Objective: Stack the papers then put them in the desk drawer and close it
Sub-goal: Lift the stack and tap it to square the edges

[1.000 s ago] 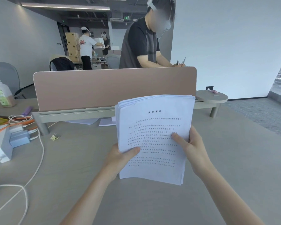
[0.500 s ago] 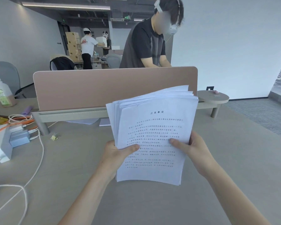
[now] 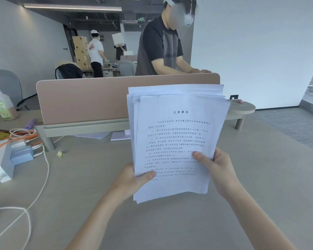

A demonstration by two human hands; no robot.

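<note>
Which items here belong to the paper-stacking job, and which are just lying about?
In the job: stack of papers, left hand, right hand.

Lying about: bottle, binder clip, power strip, white cable, pink divider.

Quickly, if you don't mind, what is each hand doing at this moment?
Left hand: closed on the stack of papers, thumb on the front sheet.
Right hand: closed on the same stack, at its right edge.

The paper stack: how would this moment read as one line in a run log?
phase: stacking | papers: held upright above desk, top edges uneven | left hand: gripping | right hand: gripping | drawer: not visible
</note>
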